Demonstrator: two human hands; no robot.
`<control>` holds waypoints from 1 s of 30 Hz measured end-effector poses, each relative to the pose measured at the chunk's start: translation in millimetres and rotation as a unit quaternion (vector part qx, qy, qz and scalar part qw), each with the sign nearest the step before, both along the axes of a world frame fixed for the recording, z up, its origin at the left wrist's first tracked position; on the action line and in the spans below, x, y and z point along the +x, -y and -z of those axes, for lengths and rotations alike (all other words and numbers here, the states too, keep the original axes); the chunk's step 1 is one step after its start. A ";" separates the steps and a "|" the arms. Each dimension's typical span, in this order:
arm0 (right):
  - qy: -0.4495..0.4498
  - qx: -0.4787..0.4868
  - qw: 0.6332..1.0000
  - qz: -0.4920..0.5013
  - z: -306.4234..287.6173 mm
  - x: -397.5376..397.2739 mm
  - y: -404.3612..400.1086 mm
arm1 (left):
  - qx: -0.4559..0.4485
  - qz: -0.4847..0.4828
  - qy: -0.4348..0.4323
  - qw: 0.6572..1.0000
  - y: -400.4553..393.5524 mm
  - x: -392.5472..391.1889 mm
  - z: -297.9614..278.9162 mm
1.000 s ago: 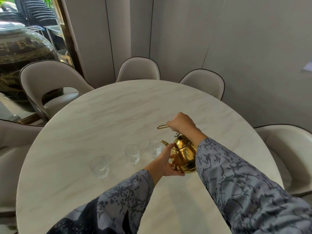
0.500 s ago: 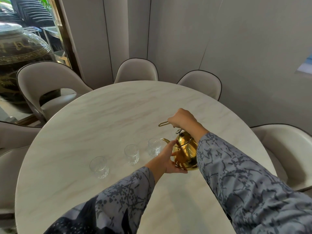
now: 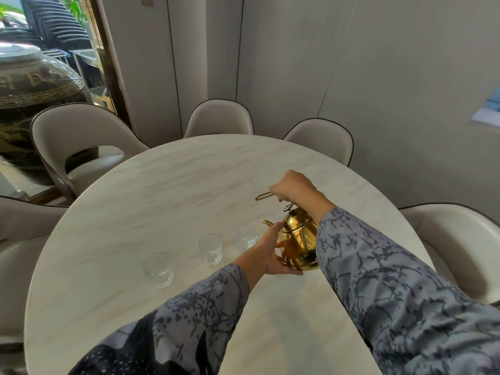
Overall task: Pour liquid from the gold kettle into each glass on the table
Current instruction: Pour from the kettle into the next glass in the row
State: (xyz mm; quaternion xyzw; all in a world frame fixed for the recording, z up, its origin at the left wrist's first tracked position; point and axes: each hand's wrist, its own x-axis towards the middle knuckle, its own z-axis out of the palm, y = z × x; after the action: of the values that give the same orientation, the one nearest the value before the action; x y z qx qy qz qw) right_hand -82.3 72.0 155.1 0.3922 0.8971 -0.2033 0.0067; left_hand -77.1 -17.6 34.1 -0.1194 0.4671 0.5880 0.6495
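A shiny gold kettle point(image 3: 300, 238) hangs tilted above the round marble table point(image 3: 167, 190), its spout pointing left over the right-hand glass point(image 3: 245, 236). My right hand point(image 3: 293, 186) is closed on the kettle's wire handle from above. My left hand point(image 3: 269, 251) cups the kettle's lower left side. Two more clear glasses stand in a row to the left: the middle glass point(image 3: 210, 249) and the left glass point(image 3: 159, 269). I cannot tell whether liquid is flowing or how full the glasses are.
Beige padded chairs ring the table: one at the far left point(image 3: 81, 136), two at the back point(image 3: 219, 117), one at the right point(image 3: 460, 239). A big dark ornamental jar point(image 3: 29, 96) stands behind the left chair. Grey wall panels close the back.
The kettle has risen a little and tipped further toward the right-hand glass, with both hands still on it. The glasses have not moved.
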 end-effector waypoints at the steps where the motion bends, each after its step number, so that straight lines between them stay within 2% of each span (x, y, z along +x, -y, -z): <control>1: 0.000 0.001 1.000 0.000 -0.4 0.1 0.2 | 0.002 -0.001 0.000 1.000 0.1 0.5 -1.0; 18: 0.007 -0.003 1.000 0.003 4.8 -0.1 -3.7 | 0.009 0.011 0.010 1.000 -1.7 0.9 1.6; 24: 0.001 -0.014 1.000 0.019 16.2 0.5 -7.7 | -0.002 0.024 -0.021 0.999 -0.7 -1.5 7.5; 30: -0.055 -0.059 0.996 0.041 38.6 11.7 -12.9 | -0.035 0.033 -0.082 0.995 4.1 -5.1 16.8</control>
State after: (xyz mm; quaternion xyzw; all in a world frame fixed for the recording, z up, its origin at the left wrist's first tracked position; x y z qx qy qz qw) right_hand -70.6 84.9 116.5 0.4159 0.8657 -0.2772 -0.0276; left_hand -82.2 -21.6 17.3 -0.0778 0.5424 0.5572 0.6239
